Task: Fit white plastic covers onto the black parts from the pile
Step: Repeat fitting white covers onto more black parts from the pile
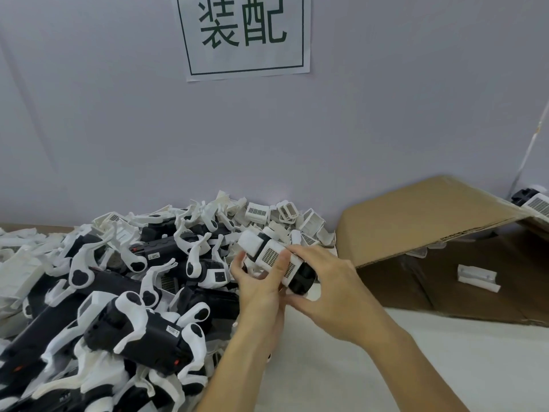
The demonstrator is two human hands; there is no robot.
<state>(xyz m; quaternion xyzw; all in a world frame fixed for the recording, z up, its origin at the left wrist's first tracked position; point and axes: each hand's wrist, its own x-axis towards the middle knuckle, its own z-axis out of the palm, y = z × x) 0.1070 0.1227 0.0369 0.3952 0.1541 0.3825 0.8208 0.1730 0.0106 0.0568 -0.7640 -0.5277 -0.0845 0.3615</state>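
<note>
Two bare hands hold one black part point(301, 276) above the near edge of a white work surface point(371, 367), its long axis running from upper left, away from the person, down to lower right. The right hand point(323, 281) curls over the part's black lower-right end, fingers clamped on it; the left hand point(261, 281) grips from below, its thumb pressing a white plastic cover point(274, 254) with a grid panel that lies along the part's top.

To the left, a pile point(118, 292) of black parts and curved white pieces spreads over the surface to the wall. Behind the hands, loose white covers point(285, 217) are heaped against the wall.

To the right, an open cardboard box point(430, 215) lies with its flap raised; one white cover point(478, 277) rests inside it. Past its far corner another black-and-white piece point(534, 202) shows.

On the pale grey wall point(118, 114) hangs a paper sign point(246, 34) with two green characters.
</note>
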